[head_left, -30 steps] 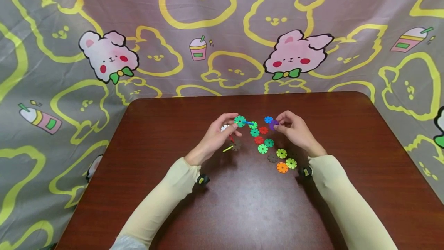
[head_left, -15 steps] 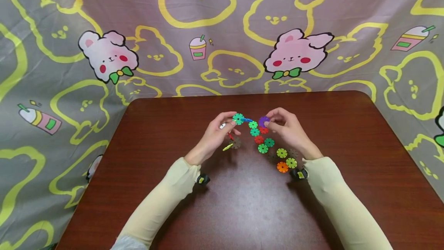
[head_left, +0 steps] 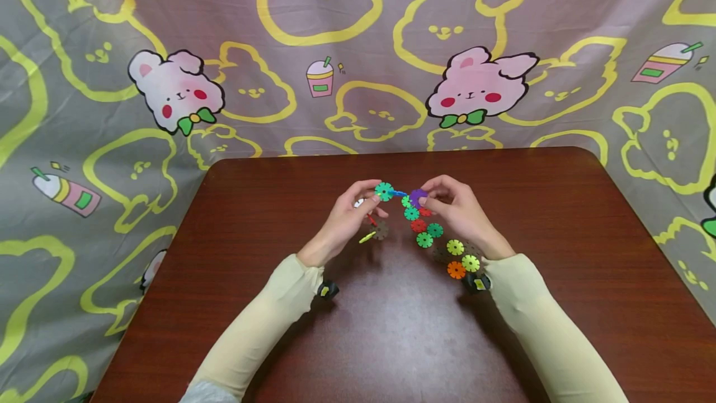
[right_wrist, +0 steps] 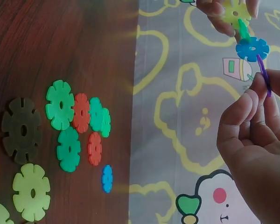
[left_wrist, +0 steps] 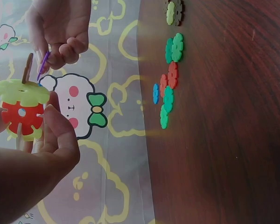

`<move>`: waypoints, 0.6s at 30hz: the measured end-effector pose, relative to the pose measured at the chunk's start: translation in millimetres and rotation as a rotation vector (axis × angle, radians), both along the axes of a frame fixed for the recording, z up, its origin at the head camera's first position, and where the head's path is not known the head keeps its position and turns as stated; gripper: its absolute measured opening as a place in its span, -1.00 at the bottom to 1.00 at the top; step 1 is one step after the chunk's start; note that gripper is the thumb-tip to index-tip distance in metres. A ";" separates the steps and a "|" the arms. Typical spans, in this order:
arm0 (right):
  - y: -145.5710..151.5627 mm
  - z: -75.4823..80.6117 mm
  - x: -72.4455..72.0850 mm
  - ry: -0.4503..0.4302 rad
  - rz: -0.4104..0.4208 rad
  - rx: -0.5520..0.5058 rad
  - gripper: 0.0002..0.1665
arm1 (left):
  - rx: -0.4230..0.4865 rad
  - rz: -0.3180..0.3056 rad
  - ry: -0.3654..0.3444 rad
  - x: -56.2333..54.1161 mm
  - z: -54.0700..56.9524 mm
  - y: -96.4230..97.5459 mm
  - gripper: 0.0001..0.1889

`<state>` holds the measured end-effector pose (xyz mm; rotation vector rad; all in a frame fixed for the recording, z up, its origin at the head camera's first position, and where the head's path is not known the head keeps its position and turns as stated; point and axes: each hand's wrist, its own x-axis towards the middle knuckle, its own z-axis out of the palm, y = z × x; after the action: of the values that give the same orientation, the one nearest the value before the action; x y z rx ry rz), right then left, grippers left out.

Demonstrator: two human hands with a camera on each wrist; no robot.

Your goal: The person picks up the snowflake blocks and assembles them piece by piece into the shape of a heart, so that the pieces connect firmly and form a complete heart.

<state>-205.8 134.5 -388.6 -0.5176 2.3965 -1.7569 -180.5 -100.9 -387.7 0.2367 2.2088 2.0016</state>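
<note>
My left hand (head_left: 349, 213) grips a cluster of joined notched discs above the table. In the head view a green disc (head_left: 384, 191) tops it, and a blue disc (head_left: 398, 193) sticks out to the right. Yellow-green (left_wrist: 22, 92) and red (left_wrist: 22, 116) discs of the cluster show in the left wrist view. Between thumb and fingertips my right hand (head_left: 460, 204) pinches a purple disc (head_left: 417, 198). Seen from the right wrist, that purple disc stands edge-on, its upper end right at the rim of the blue disc (right_wrist: 248, 52).
Several loose notched discs lie on the brown table (head_left: 380, 341) below the hands, among them an orange disc (head_left: 455, 270), a red disc (head_left: 417, 226) and a dark brown disc (right_wrist: 22, 130). A patterned cloth (head_left: 358, 67) hangs behind the table's far edge.
My right hand has moved left with the purple disc, bringing it up to the blue disc of the cluster. The left hand has stayed nearly still.
</note>
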 end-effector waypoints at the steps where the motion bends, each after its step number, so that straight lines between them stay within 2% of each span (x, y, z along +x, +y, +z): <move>1: -0.3 0.0 0.0 0.003 -0.001 0.000 -0.69 | 0.001 0.000 -0.001 0.0 -0.2 0.1 -0.62; 11: -2.0 0.4 0.8 -0.016 0.015 -0.010 -0.70 | -0.009 -0.010 -0.003 -0.3 -1.6 0.4 -0.58; 18: -2.4 0.6 0.9 -0.013 0.024 0.011 -0.71 | -0.008 0.008 -0.010 -0.1 -0.1 1.9 -0.62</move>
<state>-204.9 132.1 -388.1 -0.5301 2.3798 -1.7304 -180.6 -99.0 -387.7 0.2172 2.2148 1.9936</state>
